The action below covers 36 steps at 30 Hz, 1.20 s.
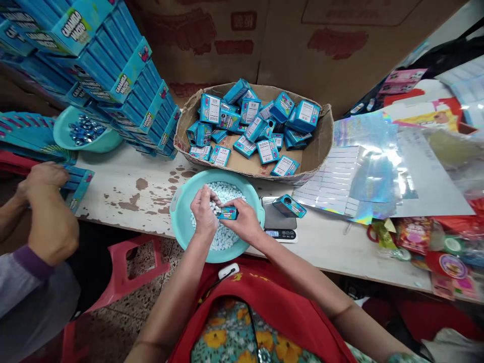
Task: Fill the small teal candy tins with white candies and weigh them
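My right hand (244, 219) grips a small blue candy box (228, 213), held on its side over a turquoise basin (181, 227). At the box's left end my left hand (205, 212) is closed around some small white candies (215, 207). Many more of these pellets (227, 239) fill the basin beneath both hands. Just right of the basin a digital scale (278, 222) has its display lit, and another blue box (289, 205) with a round hole in its end lies across the scale's edge.
Behind the basin stands a cut-down cardboard carton (313, 156) holding several blue boxes. Stacked display trays (124, 85) rise at the left, beside a bowl of blue wrapped sweets (62, 133). A co-worker's hands (47, 176) are at far left. Shiny sheets (378, 161) and packets lie right.
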Available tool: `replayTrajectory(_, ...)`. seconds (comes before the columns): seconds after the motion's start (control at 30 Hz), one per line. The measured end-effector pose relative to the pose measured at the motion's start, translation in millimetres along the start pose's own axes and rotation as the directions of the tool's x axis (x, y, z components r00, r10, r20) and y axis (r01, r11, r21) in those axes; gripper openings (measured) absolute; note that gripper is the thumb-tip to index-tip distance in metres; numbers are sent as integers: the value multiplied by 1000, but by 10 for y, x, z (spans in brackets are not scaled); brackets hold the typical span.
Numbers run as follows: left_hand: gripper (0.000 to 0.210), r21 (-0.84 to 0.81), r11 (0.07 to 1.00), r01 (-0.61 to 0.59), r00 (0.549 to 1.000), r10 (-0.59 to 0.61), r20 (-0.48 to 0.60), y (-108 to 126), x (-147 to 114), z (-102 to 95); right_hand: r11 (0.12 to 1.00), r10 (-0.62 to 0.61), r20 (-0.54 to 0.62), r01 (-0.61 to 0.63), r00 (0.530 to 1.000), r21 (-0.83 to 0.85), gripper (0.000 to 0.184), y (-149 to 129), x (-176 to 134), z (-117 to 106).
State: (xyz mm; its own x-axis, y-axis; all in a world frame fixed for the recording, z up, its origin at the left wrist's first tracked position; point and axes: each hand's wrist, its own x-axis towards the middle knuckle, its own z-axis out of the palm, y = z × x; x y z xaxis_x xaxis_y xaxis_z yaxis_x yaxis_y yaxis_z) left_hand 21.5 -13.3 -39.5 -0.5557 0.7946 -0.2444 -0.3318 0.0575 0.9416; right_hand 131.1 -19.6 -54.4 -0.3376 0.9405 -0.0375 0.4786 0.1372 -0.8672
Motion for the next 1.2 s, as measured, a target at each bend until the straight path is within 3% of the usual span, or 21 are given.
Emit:
replayTrajectory(0.13, 42, 87, 996, -3, 1000, 5, -18, -27, 19, -19, 999, 13, -23, -14, 1000, -30, 26, -22, 4, 40)
replayTrajectory(0.27, 43, 289, 951, -112, 994, 104, 43, -117, 35, -84, 998, 4, -79, -9, 997, -60, 25, -5, -11, 136)
replayTrajectory(0.37, 43, 390, 897, -206, 978, 194, 70, -200, 10, -117, 999, 44, -83, -43, 996, 17, 25, 35, -31, 207)
replayTrajectory(0.47, 42, 373, 902, -218, 975, 190, 111, -168, -30, -108, 991, 95, -73, -87, 993, 103, 28, 63, -65, 214)
replayTrajectory(0.6, 43, 99, 995, 24, 994, -34, 103, 91, 68, -125, 973, 120, -81, -102, 989, 206, 34, 65, -147, 107)
replayTrajectory(0.7, 38, -97, 966, 241, 966, -229, 117, 164, 275, -262, 951, 113, -101, -79, 988, 299, 38, 51, -249, -29)
replayTrajectory(0.77, 28, -26, 912, 410, 910, -408, 69, 42, 383, -406, 938, 109, -108, -67, 988, 340, 39, 38, -339, -140)
replayTrajectory(0.83, 17, 150, 789, 596, 796, -605, 19, -167, 413, -554, 926, 134, -120, -81, 984, 369, 39, 28, -449, -273)
replayTrajectory(0.9, 11, 316, 664, 677, 686, -726, 56, -359, 372, -669, 911, 182, -139, -113, 974, 396, 39, 31, -581, -434)
replayTrajectory(0.93, 11, 372, 639, 673, 657, -748, 97, -420, 339, -700, 903, 209, -150, -132, 966, 408, 38, 40, -655, -524)
replayTrajectory(1.0, 17, 482, 620, 619, 618, -763, 187, -449, 275, -680, 885, 274, -182, -174, 944, 432, 38, 74, -818, -712)
replayTrajectory(1.07, 23, 595, 610, 523, 582, -766, 275, -376, 230, -522, 860, 360, -235, -224, 903, 459, 38, 129, -992, -894)
replayTrajectory(1.2, 21, 694, 697, 180, 526, -665, 531, -181, 156, 197, 810, 523, -404, -290, 750, 510, 40, 291, -1316, -1173)
